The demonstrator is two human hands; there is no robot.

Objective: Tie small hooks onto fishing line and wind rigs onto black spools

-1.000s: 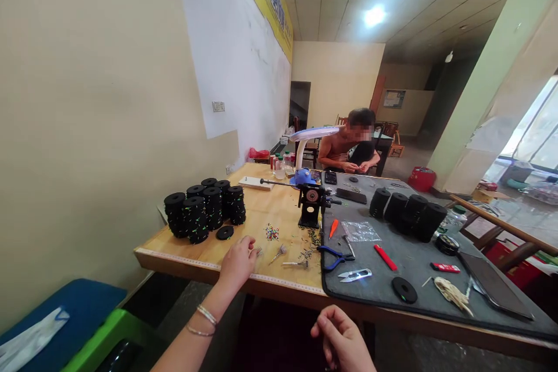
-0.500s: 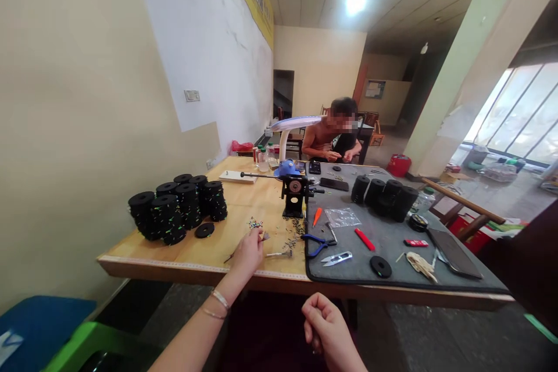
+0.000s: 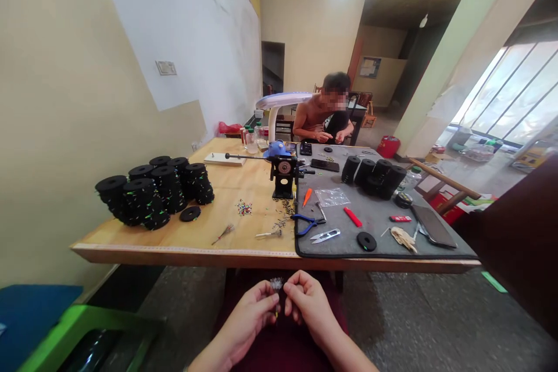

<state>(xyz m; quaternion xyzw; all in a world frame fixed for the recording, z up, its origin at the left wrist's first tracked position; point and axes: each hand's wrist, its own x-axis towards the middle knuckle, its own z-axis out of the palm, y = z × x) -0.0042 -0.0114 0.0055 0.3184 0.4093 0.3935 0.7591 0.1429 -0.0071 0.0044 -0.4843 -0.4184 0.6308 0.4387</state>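
My left hand [image 3: 256, 309] is above my lap, thumb and fingers pinched around a small bundle of thin strands [image 3: 276, 285] with a pale, fanned-out tip. A speck of yellow shows below the thumb. Close beside the tip, my right hand [image 3: 308, 301] is closed in a pinch; anything between its fingertips is too small to make out. On the wooden table ahead are a scatter of tiny coloured beads [image 3: 244, 207], a second bundle of strands [image 3: 224, 233] and a third pale bundle [image 3: 269, 233].
Stacked black foam spools [image 3: 143, 200] stand at left. A black hand-cranked device [image 3: 283, 179] sits mid-table under a lamp [image 3: 283, 99]. Blue pliers [image 3: 308, 223], thread snips [image 3: 326, 236] and a foam disc [image 3: 367, 241] lie on the grey mat [image 3: 340, 247]. Another person [image 3: 325, 119] sits across.
My left hand has come back from the beads on the table to my lap, with the strand bundle. Both hands are now side by side. The view has tilted down.
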